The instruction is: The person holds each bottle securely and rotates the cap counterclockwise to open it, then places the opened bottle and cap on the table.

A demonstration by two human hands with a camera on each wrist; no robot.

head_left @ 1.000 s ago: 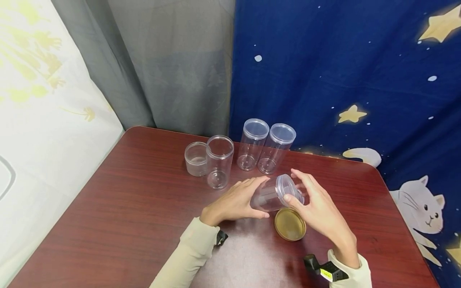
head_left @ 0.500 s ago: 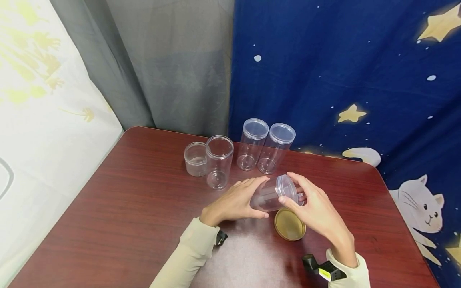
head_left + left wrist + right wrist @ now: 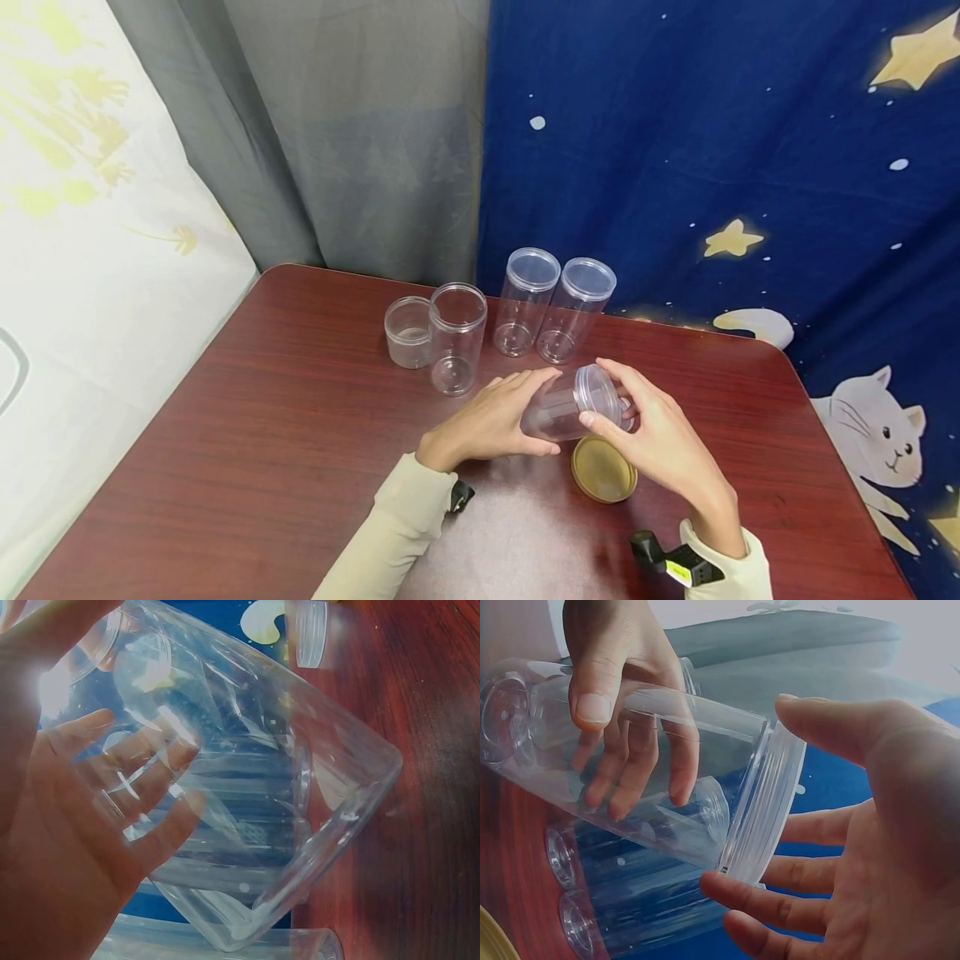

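Your left hand (image 3: 487,418) curves in a grip, thumb (image 3: 540,446) on the side nearer you, fingers (image 3: 534,380) on the far side. Just across from it, your right hand (image 3: 663,433) faces it, thumb and fingers set in a pinch. Behind each hand, a sleeved forearm (image 3: 390,529) slants inward.

pale glare on table (image 3: 510,533); wrist views dimmer

From above, the left hand (image 3: 487,423) covers the base of the tilted jar (image 3: 557,408), and the right hand (image 3: 663,433) hides part of its clear lid (image 3: 597,390). We see the short jar (image 3: 405,340) partly overlapped by the tall jar (image 3: 457,337); the bottom edge crops both sleeves (image 3: 393,533). The wrist tag's (image 3: 678,572) print is too small for us to read, and the right wrist view cuts off the gold lid (image 3: 603,471).
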